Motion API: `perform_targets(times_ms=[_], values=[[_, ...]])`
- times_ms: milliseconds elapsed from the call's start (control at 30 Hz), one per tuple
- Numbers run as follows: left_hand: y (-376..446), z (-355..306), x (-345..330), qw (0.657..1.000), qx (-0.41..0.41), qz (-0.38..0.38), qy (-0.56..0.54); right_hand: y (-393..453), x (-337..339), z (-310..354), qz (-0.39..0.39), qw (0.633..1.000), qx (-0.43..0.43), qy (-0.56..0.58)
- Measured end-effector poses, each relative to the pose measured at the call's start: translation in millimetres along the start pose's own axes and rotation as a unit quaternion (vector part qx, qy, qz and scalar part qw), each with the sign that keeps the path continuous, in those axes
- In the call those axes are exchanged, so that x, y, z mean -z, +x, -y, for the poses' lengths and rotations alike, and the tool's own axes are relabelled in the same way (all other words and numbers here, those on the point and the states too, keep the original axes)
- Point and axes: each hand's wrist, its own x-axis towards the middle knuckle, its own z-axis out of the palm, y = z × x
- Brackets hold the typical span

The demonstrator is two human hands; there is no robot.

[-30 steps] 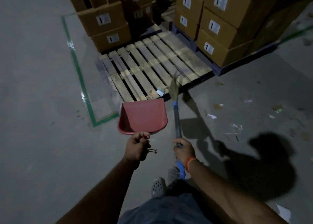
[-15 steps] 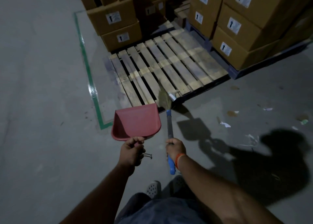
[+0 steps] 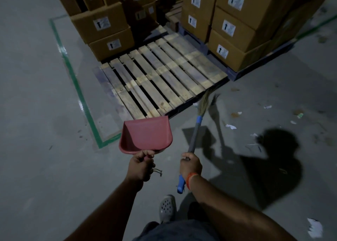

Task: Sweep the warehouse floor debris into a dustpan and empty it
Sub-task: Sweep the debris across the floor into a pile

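Observation:
My left hand (image 3: 140, 165) grips the handle of a red dustpan (image 3: 146, 135), held above the grey floor with its mouth pointing away from me. In my right hand (image 3: 190, 165) is a broom (image 3: 195, 133) with a grey shaft and blue grip; I hold it mid-shaft. Its straw head (image 3: 205, 102) is blurred near the front right corner of the wooden pallet. Paper scraps (image 3: 230, 126) and other bits of debris (image 3: 299, 115) lie scattered on the floor to the right of the broom.
An empty wooden pallet (image 3: 160, 82) lies ahead, with stacked cardboard boxes (image 3: 104, 24) behind it and more boxes (image 3: 235, 22) on a dark pallet at right. Green floor tape (image 3: 76, 84) marks the bay's left edge. My grey shoe (image 3: 167, 207) and a white paper (image 3: 314, 227) are near me.
The broom head has swung to the right, from the pallet's front edge toward its right corner. The dustpan stays in my left hand, and the view has shifted slightly.

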Motion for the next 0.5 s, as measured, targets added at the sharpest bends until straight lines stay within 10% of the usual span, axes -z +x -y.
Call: perform_targets(times_ms=[500], values=[[33.2, -2.0, -25.7, 0.998, 0.019, 0.067, 0.001, 22.6, 25.7, -9.9, 0.031, 0.995, -0.035, 0.084]])
